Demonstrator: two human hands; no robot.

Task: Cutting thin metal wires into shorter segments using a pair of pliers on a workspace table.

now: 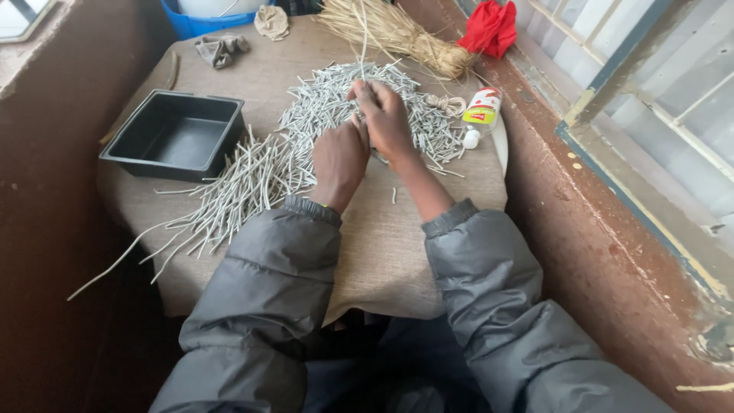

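Note:
A wide heap of thin grey sticks [321, 115] lies spread over a round table covered in coarse beige cloth [397, 229]. My left hand [339, 159] rests knuckles up at the heap's near edge. My right hand [384, 118] is just beyond it, fingers curled around a few grey sticks among the pile. The two hands touch each other. What lies under the palms is hidden. Both arms wear grey padded sleeves.
A black rectangular tray [174, 134] stands at the left. A straw bundle [397, 34], red cloth [491, 28] and a small white bottle [480, 113] lie at the far right. A grey rag [220, 49] and a blue tub [200, 23] sit behind. A window frame runs along the right.

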